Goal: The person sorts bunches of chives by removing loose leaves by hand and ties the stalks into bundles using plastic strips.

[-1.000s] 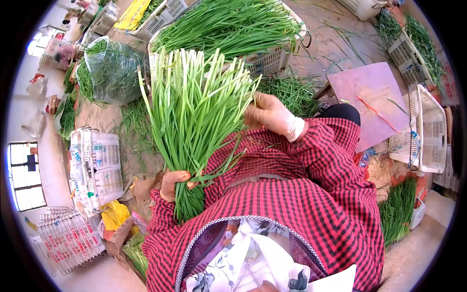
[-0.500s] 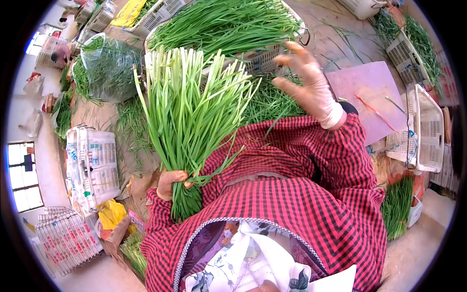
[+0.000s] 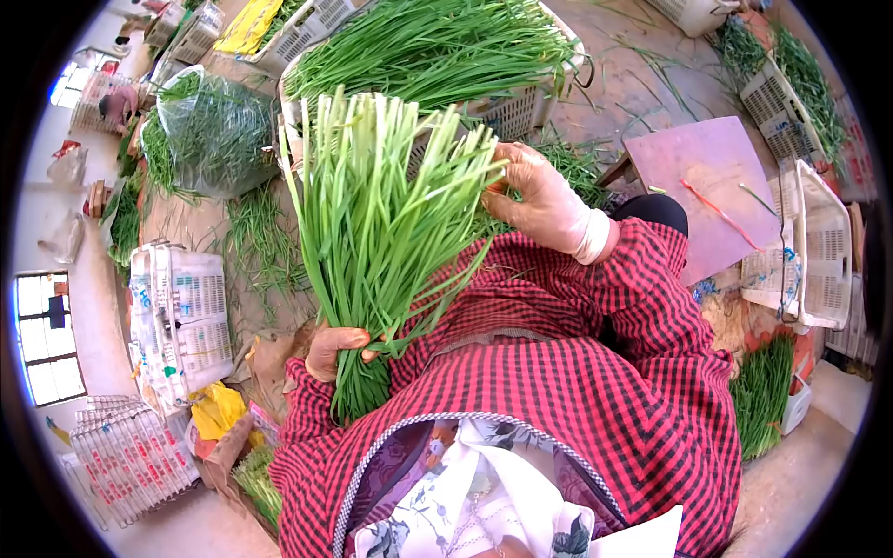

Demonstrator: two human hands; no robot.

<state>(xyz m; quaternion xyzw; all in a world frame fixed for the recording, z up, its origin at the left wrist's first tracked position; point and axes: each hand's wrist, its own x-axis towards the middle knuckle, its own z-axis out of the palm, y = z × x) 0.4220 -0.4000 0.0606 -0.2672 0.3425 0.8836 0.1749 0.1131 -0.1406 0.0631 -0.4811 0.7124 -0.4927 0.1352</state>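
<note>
My left hand is wrapped round the lower, leafy part of a large bundle of long green stalks, whose pale ends fan out at the top. Gloved, my right hand is at the bundle's upper right edge, thumb and fingers pinched at the outer stalk ends. Behind the bundle stands a white crate heaped with more green stalks.
A pink board with a red strip lies to the right. White crates stand at both sides. A clear bag of greens is at the upper left, and loose stalks litter the floor. Far left, a person is partly visible.
My right hand moved off the bundle with its fingers spread, then came back to the upper right edge and closed there. My left hand has kept its hold.
</note>
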